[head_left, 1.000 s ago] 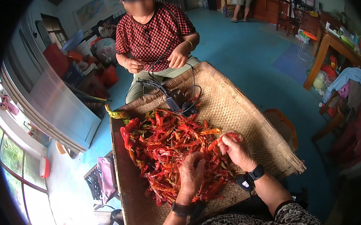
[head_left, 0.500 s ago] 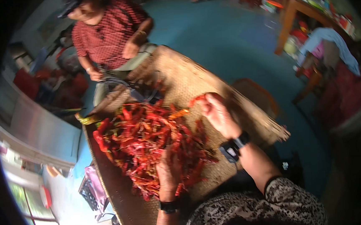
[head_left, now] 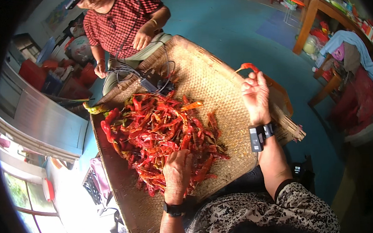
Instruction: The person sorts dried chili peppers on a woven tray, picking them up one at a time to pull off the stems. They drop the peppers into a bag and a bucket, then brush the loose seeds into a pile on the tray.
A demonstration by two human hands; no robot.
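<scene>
A heap of wrinkled red chili peppers point(head_left: 153, 136) lies on a woven bamboo tray point(head_left: 201, 81). My left hand point(head_left: 177, 171) rests on the near side of the heap, its fingers bent down among the peppers. The fingertips are hidden, so whatever they grip does not show. Raised at the tray's right edge, my right hand point(head_left: 256, 94) pinches a single red chili pepper point(head_left: 248, 66) between thumb and fingers, its pale stem pointing left.
Across the tray sits a person in a red patterned top point(head_left: 120, 30), with empty-looking hands. A dark box with cables point(head_left: 149, 85) lies at the tray's far left side. Right of the tray stand a wooden table point(head_left: 313, 14) and a cloth-draped chair point(head_left: 350, 53).
My right hand has moved right and away from the heap, carrying the chili pepper to the tray's right edge. My left hand stays on the heap.
</scene>
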